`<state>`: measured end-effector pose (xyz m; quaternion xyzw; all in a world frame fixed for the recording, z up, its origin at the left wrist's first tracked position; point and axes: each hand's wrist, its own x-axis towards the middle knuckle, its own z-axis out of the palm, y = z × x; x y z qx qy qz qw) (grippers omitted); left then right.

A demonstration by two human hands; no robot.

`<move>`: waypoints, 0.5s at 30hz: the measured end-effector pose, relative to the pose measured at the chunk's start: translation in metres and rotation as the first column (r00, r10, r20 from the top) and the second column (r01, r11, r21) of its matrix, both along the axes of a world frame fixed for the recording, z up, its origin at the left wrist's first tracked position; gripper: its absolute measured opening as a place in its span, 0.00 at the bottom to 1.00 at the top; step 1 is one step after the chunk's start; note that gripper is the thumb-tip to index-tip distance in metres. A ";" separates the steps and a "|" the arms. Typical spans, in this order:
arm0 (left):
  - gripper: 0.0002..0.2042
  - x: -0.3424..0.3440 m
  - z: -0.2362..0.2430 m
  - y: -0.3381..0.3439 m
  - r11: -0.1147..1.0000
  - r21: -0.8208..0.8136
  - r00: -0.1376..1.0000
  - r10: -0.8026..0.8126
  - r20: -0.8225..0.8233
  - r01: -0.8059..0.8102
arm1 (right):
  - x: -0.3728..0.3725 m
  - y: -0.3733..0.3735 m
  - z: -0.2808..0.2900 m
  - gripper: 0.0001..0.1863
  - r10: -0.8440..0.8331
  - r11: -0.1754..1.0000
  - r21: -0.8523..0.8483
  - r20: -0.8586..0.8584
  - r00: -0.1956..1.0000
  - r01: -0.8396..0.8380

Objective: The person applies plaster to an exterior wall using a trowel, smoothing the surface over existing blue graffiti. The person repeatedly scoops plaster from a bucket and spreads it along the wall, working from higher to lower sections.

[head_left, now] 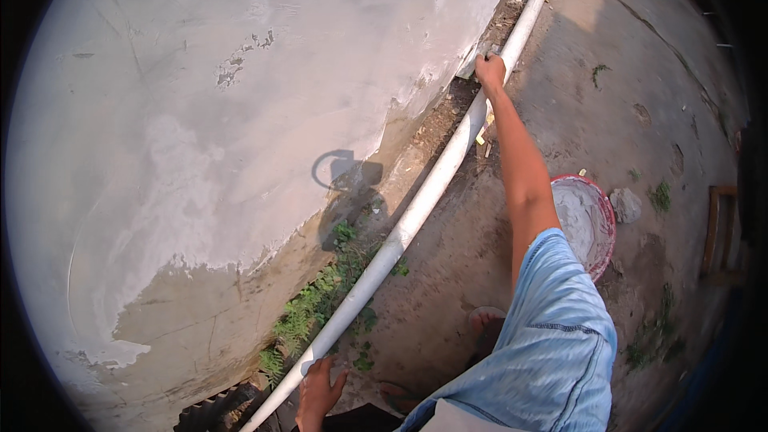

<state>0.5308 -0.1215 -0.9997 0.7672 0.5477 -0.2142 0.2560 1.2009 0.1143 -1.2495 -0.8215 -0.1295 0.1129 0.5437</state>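
Observation:
My right hand reaches far forward along the foot of the wall, its fingers closed round a flat tool that is mostly hidden. Only a pale, thin part of this tool shows, close to the lower edge of the plaster. A long white pipe runs along the wall base and passes beside that hand. Low in the view, my left hand rests against the near part of the pipe, fingers stretched and thumb apart. Smooth grey-white plaster covers most of the wall, with a rough lower border over bare brownish surface.
A red-rimmed tub of white paste stands on the ground right of my arm, with a pale lump beside it. Green plants grow between wall and pipe. My sandalled foot is below. A wooden frame stands far right.

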 end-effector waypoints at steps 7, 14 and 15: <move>0.20 0.005 -0.003 0.000 0.999 -0.046 1.000 0.021 0.011 -0.020 | -0.036 0.002 0.091 0.21 0.092 0.984 0.137 0.138 0.986 -0.111; 0.20 0.012 -0.005 0.007 0.999 -0.039 1.000 -0.011 0.000 0.011 | 0.002 -0.034 0.065 0.17 -0.051 0.996 -0.057 0.324 0.945 0.074; 0.20 0.011 -0.006 0.004 0.999 -0.032 1.000 -0.015 0.012 0.015 | -0.001 -0.027 0.059 0.17 -0.051 0.993 -0.088 0.301 0.952 0.081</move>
